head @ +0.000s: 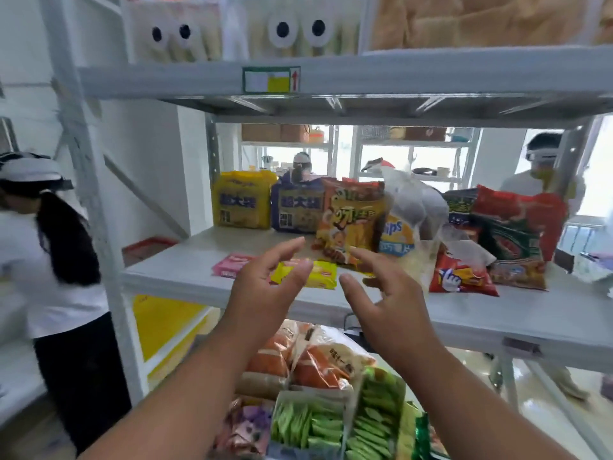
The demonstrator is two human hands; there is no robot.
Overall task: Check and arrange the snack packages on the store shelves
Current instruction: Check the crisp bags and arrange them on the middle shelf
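Both my hands are raised in front of the middle shelf (185, 277), holding nothing. My left hand (265, 287) has relaxed, spread fingers just in front of a flat yellow snack pack (323, 275). My right hand (388, 303) is open beside it, fingers pointing toward an orange chip bag (351, 220) that stands upright. A pink flat pack (229, 265) lies left of the yellow one. Behind stand a yellow noodle pack (242, 200) and a blue noodle pack (297, 207). To the right are a clear plastic bag (414, 200), a small red bag (461, 275) and a large red-green bag (517, 234).
The upper shelf (398, 74) carries white packs with cartoon eyes (292, 28). The lower shelf holds orange packs (318, 366) and green snack packs (308, 423). A person in white (43, 260) stands at left; other people stand behind the rack.
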